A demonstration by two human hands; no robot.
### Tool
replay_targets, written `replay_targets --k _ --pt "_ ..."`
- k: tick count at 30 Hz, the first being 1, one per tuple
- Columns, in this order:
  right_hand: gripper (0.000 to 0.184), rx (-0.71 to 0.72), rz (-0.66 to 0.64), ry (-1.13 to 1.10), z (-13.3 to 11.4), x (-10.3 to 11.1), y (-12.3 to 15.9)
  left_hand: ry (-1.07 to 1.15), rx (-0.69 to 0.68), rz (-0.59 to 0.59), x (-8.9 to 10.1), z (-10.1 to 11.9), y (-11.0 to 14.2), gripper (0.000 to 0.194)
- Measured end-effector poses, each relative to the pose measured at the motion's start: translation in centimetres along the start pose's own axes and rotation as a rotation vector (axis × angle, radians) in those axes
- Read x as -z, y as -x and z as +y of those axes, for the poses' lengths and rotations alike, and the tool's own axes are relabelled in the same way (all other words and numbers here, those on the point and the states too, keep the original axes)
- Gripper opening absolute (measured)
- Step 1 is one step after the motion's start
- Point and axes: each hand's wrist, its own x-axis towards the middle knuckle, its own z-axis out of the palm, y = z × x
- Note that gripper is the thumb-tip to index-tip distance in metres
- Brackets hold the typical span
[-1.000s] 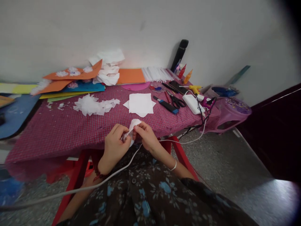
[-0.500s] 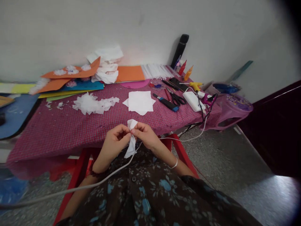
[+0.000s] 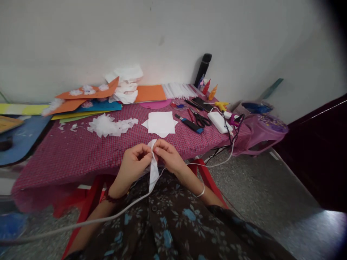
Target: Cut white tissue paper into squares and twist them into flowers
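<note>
My left hand (image 3: 135,162) and my right hand (image 3: 170,156) pinch a narrow, folded strip of white tissue paper (image 3: 154,173) between their fingertips, just off the table's front edge. Its longer end hangs down toward my lap, and a short end sticks up above the fingers. Beyond my hands lies a stack of white tissue squares (image 3: 162,123), with corners turned so that they poke out like a star. Left of that stack rests a heap of torn, ruffled tissue pieces (image 3: 108,125) on the checked tablecloth (image 3: 89,151).
Black scissors (image 3: 201,119), a blue-and-black cutter (image 3: 189,124), a white power bank (image 3: 219,122) with cables and a yellow glue gun (image 3: 221,105) lie at right. Coloured sheets (image 3: 94,106) sit back left. A white cable (image 3: 108,219) crosses my lap. A pink stool (image 3: 261,131) stands right.
My head view has tilted up slightly, so the table sits lower. The tissue strip hangs straighter and longer below my fingers, and my hands are slightly farther apart.
</note>
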Motion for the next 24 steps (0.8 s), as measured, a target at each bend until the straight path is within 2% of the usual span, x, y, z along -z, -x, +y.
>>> replay_targets --k 4,9,15,21,24 --pt "0.032 -0.005 -0.014 0.016 -0.07 0.06 0.21 0.128 0.032 0.000 0.09 -0.48 0.08 0.010" --pt "0.030 -0.037 -0.039 0.021 -0.11 0.29 0.33 0.141 0.027 -0.030 0.27 -0.65 0.16 0.010" --pt "0.024 -0.048 -0.060 0.093 -0.41 0.49 0.54 0.086 0.027 -0.095 0.23 -0.11 0.42 0.013" --pt "0.018 -0.088 -0.087 0.117 -0.36 0.41 0.70 -0.022 0.023 -0.096 0.62 0.03 0.78 0.009" --pt "0.016 -0.086 -0.118 0.198 -0.57 0.47 0.88 -0.090 0.007 -0.118 0.98 -0.07 0.82 0.011"
